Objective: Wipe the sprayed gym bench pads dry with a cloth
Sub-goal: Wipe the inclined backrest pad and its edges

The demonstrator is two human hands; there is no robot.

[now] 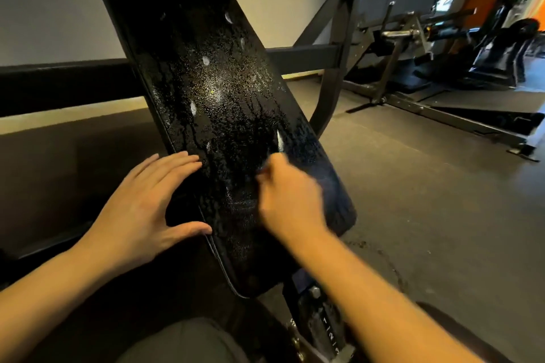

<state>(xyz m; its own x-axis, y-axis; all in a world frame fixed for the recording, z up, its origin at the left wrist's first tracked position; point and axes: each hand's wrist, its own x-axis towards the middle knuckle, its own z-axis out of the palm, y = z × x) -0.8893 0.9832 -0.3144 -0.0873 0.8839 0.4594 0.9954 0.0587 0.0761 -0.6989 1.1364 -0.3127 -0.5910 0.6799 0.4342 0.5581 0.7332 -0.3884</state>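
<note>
Gym floor point(413, 200) spreads wide to the right, machine frame point(393, 65) upper right | wet bench pad point(224, 103) slants from upper left down to bottom centre | left hand point(141, 206) flat, fingers spread, thumb on its left edge | right hand point(289, 194), blurred, fingers curled round dark cloth point(336, 186) at its right edge

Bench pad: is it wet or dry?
Wet. Droplets and runs glisten across the bench pad; the right hand holds the cloth low down.

The tilted bench pad point(224, 115) bears spray droplets point(212, 88) and a dark cloth point(334, 190).
</note>
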